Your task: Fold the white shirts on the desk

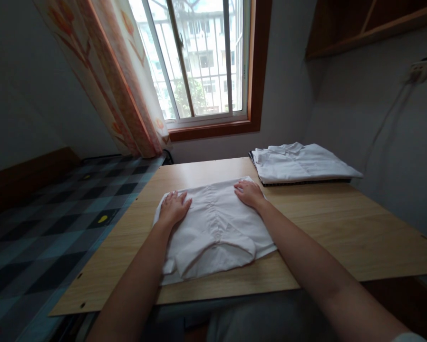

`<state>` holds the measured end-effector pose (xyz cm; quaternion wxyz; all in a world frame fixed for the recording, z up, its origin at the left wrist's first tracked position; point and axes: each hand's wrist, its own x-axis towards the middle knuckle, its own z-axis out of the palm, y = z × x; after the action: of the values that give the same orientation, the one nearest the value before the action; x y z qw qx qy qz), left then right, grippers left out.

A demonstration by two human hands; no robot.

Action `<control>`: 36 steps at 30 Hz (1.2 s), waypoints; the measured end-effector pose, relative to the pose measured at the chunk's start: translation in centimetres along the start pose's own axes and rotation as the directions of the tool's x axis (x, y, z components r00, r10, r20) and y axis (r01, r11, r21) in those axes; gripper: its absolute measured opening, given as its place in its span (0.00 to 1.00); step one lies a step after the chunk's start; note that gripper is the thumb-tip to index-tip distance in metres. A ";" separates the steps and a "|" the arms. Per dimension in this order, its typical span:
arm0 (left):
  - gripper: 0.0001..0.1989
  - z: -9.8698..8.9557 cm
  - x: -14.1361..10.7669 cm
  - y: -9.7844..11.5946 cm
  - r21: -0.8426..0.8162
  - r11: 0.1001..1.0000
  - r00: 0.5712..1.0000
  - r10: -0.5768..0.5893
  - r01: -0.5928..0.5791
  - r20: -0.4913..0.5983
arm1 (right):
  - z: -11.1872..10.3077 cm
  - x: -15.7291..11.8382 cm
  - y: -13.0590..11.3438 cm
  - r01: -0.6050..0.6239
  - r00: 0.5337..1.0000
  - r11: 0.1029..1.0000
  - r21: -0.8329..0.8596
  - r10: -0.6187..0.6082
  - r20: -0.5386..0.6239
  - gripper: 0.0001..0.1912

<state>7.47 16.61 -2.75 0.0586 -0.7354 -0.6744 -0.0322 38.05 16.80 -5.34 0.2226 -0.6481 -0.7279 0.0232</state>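
A folded white shirt (202, 228) lies on the wooden table (327, 228), its collar toward me and its creased button front running away up the middle. On the shirt's far left corner rests my left hand (174, 207), palm down with the fingers stretched out. My right hand (249, 192) lies flat near the far right corner, fingers spread on the cloth. Neither hand grips anything. The cloth under both palms is hidden.
At the table's back right sits a stack of folded white clothes (302, 164) with a dark layer beneath. A bed with a checked cover (56, 228) adjoins the left side. Behind are a window (202, 71) and a flowered curtain (110, 80). A wooden shelf (370, 38) hangs upper right.
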 end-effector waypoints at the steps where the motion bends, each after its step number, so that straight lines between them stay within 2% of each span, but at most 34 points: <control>1: 0.30 0.0 0.0 0.0 0.002 1.000 1.000 0.005 -0.005 -0.002 | 0.0 0.0 0.0 0.002 1.000 1.000 -0.001 -0.002 -0.001 0.17; 5: 0.31 -0.1 0.0 0.1 0.018 1.000 1.000 -0.006 0.006 -0.004 | -0.1 0.0 0.0 0.003 1.000 1.000 -0.005 -0.003 -0.006 0.17; 9: 0.32 -0.5 0.1 -0.7 0.032 0.995 0.995 -0.097 0.097 -0.001 | -0.2 0.0 0.0 0.007 1.000 1.000 -0.015 -0.007 0.002 0.17; 12: 0.33 -0.6 0.4 -1.7 0.012 0.988 0.988 -0.151 0.151 0.044 | -0.2 0.0 0.0 0.015 1.000 1.000 -0.022 -0.014 0.007 0.17; 16: 0.34 -0.3 0.8 -2.2 0.033 0.989 0.985 -0.149 0.146 0.085 | -0.1 0.0 0.1 0.002 1.000 1.000 -0.017 -0.002 0.023 0.18; 21: 0.34 0.0 0.7 -1.9 0.038 0.984 0.983 -0.174 0.172 0.060 | 0.0 0.0 0.1 -0.007 1.000 1.000 -0.012 0.008 0.029 0.18; 28: 0.30 -0.2 0.0 -1.9 0.019 0.990 0.989 -0.137 0.138 -0.060 | 0.0 -0.1 0.2 0.009 0.999 1.000 -0.026 -0.009 0.032 0.18; 36: 0.28 0.0 -0.2 -1.8 0.016 0.992 0.987 -0.126 0.128 -0.098 | 0.0 0.0 0.1 0.011 0.999 0.999 -0.034 -0.010 0.035 0.18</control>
<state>5.69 16.57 -2.73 0.0969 -0.6877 -0.7167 -0.0639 38.15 16.79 -5.35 0.1987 -0.6476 -0.7353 0.0209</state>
